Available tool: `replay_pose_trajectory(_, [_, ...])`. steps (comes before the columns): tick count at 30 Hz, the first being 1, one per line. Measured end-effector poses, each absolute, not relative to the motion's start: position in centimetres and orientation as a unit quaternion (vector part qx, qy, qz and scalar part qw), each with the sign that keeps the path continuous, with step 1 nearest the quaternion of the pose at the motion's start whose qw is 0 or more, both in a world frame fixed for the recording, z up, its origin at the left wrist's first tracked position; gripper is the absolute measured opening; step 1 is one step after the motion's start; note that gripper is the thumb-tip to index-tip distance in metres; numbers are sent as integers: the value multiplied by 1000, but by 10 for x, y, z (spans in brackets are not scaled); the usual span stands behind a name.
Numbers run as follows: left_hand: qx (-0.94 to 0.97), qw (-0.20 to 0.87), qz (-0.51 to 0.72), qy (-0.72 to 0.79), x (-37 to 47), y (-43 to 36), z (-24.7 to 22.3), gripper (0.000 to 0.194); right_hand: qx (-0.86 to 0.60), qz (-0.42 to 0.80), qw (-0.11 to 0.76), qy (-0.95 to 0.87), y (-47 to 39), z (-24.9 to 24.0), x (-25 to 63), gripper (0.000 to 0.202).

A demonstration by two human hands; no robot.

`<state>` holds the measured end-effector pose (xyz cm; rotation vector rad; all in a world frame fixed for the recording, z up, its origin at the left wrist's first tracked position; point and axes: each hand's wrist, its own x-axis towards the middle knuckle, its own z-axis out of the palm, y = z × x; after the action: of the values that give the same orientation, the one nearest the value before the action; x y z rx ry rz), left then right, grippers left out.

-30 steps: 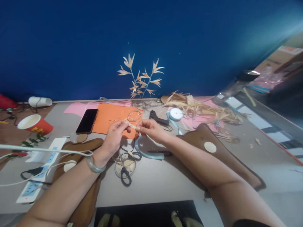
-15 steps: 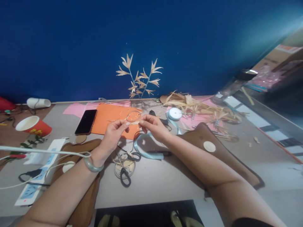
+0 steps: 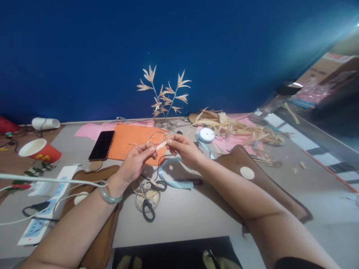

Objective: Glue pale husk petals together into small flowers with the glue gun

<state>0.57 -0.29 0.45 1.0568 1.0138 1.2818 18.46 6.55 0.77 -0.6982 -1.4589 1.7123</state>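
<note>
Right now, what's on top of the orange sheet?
A thin ring and small pale scraps show on the orange sheet. Anything behind the left hand or the pale strip cannot be seen.

Fingertips of the left hand (image 3: pixel 134 160) and right hand (image 3: pixel 185 150) hide the ends of the pale strip (image 3: pixel 161 145). The right hand mostly covers a black object (image 3: pixel 179 132) just beyond it. Far left of both, the picture's edge cuts off a red object (image 3: pixel 7 125).
</note>
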Motion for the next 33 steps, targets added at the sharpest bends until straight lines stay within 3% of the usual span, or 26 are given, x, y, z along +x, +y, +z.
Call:
replay_pose_trajectory(9, [477, 473, 553, 493, 6, 0, -3, 38, -350, 595, 393, -607, 71, 7, 188, 18])
replay_pose_trajectory(13, [513, 454, 516, 514, 8, -2, 2, 25, -360, 589, 386, -611, 66, 8, 186, 19])
replay_pose_trajectory(19, [389, 596, 514, 479, 9, -2, 6, 22, -326, 636, 408, -568, 64, 9, 183, 35])
replay_pose_trajectory(21, [337, 648, 521, 441, 8, -2, 6, 18, -317, 652, 407, -556, 64, 9, 182, 32])
replay_pose_trajectory(24, [315, 698, 510, 391, 6, -2, 5, 16, -299, 669, 368, -572, 60, 10, 182, 25])
replay_pose_trajectory(28, [300, 747, 461, 373, 6, -5, 4, 14, -244, 698, 315, -595, 51, 12, 182, 39])
replay_pose_trajectory(33, [307, 775, 389, 392, 10, -8, 4, 19, -203, 686, 303, -630, 44, 16, 182, 23])
